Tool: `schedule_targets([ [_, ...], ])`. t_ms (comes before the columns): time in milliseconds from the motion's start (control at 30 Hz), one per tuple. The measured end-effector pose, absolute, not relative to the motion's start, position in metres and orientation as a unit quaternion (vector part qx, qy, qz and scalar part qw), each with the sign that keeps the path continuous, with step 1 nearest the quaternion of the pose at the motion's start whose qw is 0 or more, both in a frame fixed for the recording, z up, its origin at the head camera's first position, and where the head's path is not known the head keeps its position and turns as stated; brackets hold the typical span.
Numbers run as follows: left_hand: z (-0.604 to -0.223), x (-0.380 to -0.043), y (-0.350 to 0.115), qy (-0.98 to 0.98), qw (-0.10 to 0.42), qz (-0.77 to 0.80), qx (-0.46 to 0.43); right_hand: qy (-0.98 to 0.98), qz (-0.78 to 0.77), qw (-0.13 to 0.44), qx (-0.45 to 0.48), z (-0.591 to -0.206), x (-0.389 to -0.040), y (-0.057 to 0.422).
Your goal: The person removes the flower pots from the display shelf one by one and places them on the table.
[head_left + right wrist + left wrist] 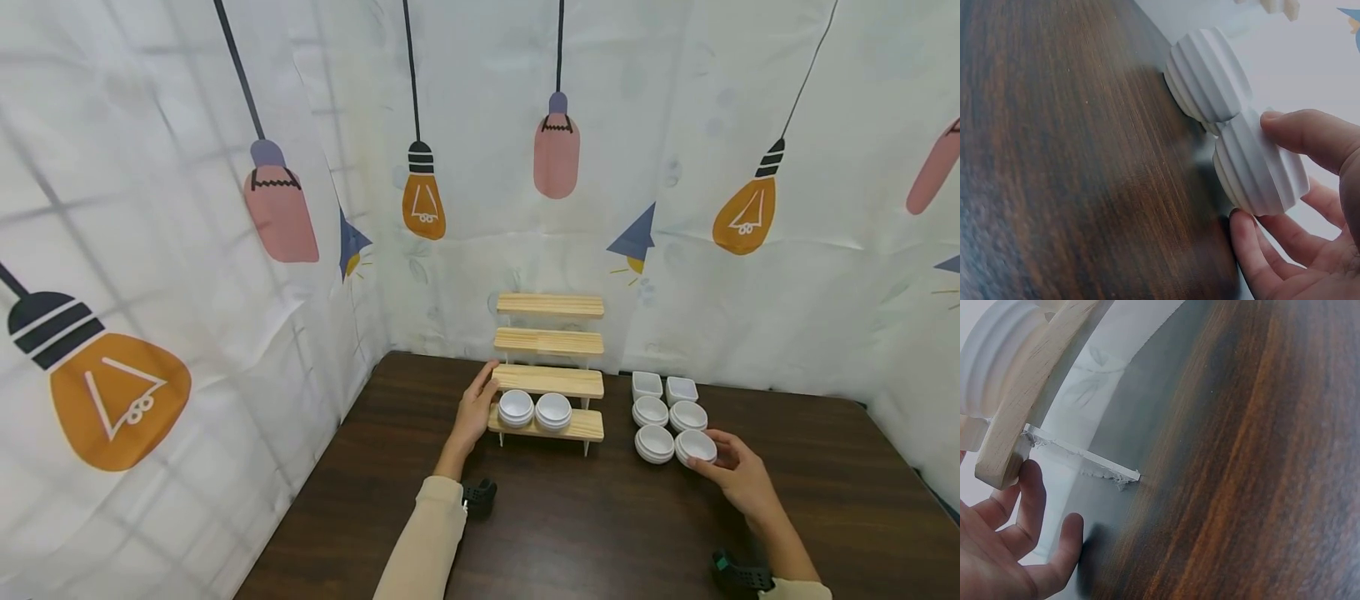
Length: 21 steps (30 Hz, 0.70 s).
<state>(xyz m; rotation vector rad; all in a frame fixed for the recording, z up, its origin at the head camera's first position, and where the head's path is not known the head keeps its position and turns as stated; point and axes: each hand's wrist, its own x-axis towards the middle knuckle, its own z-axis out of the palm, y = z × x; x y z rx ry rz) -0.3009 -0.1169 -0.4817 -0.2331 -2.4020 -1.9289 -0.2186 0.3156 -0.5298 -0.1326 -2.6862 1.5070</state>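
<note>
A tiered wooden display stand (548,381) has two stacks of white bowls on its lowest board, a left stack (516,407) and a right stack (553,410). My left hand (471,414) grips the stand's left end; in the left wrist view, its curled fingers (1032,500) touch the end of a board (1007,440), while the thumb's contact is hidden. On the right, my right hand (742,475) holds the front-right stack of round white bowls (695,447), thumb on one side and fingers on the other. Ribbed sides of that stack (1257,165) show in the right wrist view.
Beside the held stack stands another round stack (654,443). Behind are two more round stacks, left (650,411) and right (687,415), then square white dishes (647,384). All stand on a dark wooden table (577,517), with a lamp-patterned curtain (480,275) behind it.
</note>
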Motion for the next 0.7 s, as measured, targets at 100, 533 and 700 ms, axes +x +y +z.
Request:
schedule_targets([
  [100, -0.4814, -0.3012, -0.1168, -0.775, 0.025, -0.628, -0.074, -0.873, 0.484, 0.03, -0.045, -0.5305, -0.219, 0.3156],
  [533, -0.482, -0.3003, -0.1172, -0.77, 0.02, -0.634, -0.073, -0.878, 0.475, 0.031, -0.05, -0.534, -0.2206, 0.3154],
  [700, -0.4814, -0.3, -0.1161, -0.764, 0.019, -0.641, -0.072, -0.878, 0.475, 0.035, -0.051, -0.5348, -0.2204, 0.315],
])
